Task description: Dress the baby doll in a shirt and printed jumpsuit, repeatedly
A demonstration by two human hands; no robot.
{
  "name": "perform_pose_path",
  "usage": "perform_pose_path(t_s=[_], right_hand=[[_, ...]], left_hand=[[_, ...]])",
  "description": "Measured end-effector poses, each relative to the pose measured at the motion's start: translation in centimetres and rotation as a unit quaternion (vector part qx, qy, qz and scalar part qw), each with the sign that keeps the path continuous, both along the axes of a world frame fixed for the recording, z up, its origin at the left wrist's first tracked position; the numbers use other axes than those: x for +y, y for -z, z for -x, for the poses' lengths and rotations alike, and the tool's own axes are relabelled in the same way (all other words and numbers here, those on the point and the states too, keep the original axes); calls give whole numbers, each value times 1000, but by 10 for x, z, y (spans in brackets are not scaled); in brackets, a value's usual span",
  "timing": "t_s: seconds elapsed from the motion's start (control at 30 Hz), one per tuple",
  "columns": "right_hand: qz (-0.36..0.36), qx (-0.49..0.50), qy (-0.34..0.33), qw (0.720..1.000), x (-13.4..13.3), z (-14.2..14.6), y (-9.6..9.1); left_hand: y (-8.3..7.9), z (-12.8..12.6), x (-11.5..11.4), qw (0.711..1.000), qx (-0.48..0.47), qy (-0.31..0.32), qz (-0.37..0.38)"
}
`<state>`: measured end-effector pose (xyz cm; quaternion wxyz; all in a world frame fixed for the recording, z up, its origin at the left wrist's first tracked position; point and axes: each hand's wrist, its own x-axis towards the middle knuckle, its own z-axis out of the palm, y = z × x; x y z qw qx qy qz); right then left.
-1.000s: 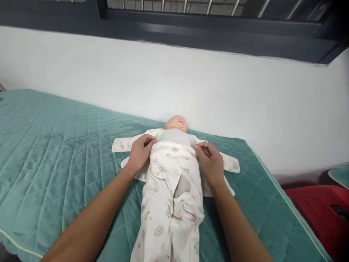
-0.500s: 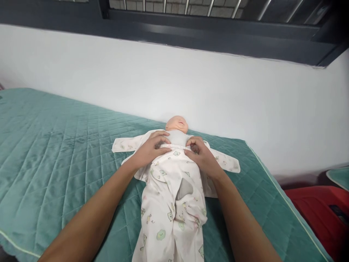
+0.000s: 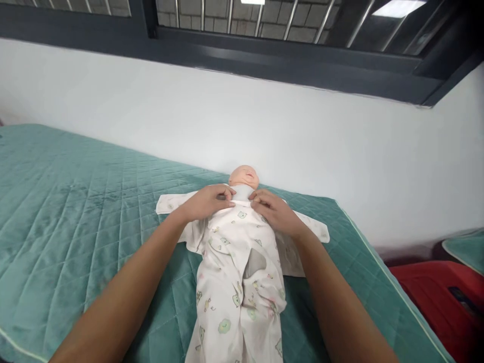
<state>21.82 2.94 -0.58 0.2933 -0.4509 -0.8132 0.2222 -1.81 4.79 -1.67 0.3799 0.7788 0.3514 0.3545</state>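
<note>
A baby doll [image 3: 244,176] lies on its back, its head toward the wall. White printed baby pants [image 3: 238,257] cover its legs and reach high up the chest, with a grey patch showing through the opening at the crotch. My left hand [image 3: 210,202] pinches the waistband at its left side, thumb below and fingers above. On the right side of the same waistband, my right hand [image 3: 275,210] is closed with curled fingers. Beneath the doll a white printed baby top [image 3: 314,228] lies spread, both sleeves stretched outward and apparently without arms in them.
The doll rests on a green quilted bed cover [image 3: 94,201] that meets a white wall [image 3: 181,111]. Above is a dark window frame [image 3: 227,50] with metal bars. To the right, below the bed edge, stands a red plastic object [image 3: 427,287].
Both hands have drawn the waistband a little higher toward the doll's neck and come slightly closer together. My view has tilted up somewhat, showing more of the window.
</note>
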Motion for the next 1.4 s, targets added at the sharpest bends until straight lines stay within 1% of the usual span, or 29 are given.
perform_pose_path(t_s=[0.07, 0.13, 0.23, 0.33, 0.4, 0.53, 0.67, 0.73, 0.8, 0.97, 1.0, 1.1, 1.17, 1.3, 1.4], right_hand=[[11, -20, 14, 1000, 12, 0, -3], [32, -38, 52, 997, 24, 1, -3], [49, -13, 105, 993, 37, 3, 3], [42, 51, 135, 989, 43, 6, 13], [42, 91, 142, 985, 44, 7, 20], [56, 151, 157, 974, 42, 4, 29], [57, 170, 151, 972, 33, -6, 33], [62, 158, 150, 974, 27, -12, 35], [60, 133, 149, 978, 21, -18, 36], [-45, 37, 140, 988, 16, -22, 39], [-46, 28, 127, 990, 17, -21, 39], [-6, 25, 90, 996, 20, -19, 36], [5, 15, 112, 994, 24, -19, 35], [-9, -20, 201, 979, 37, -15, 37], [-9, -8, 254, 967, 44, -12, 41]], left_hand=[[-8, 2, 12, 999, 20, 19, 40], [-11, 1, 27, 996, 36, 19, 73], [-5, -5, 45, 995, 28, -7, 95], [5, -10, 53, 994, 5, -47, 95], [9, -13, 52, 994, 6, -74, 80], [13, -21, 42, 993, 9, -119, 10], [16, -22, 35, 990, 42, -126, -52], [17, -18, 34, 986, 73, -118, -89], [18, -13, 34, 983, 97, -111, -110], [14, -6, 31, 986, 103, -97, -86], [13, -5, 31, 986, 106, -97, -83], [13, -6, 34, 981, 130, -115, -83], [15, -7, 40, 977, 145, -133, -81], [23, -13, 53, 964, 161, -191, -87], [30, -19, 60, 950, 185, -233, -99]])
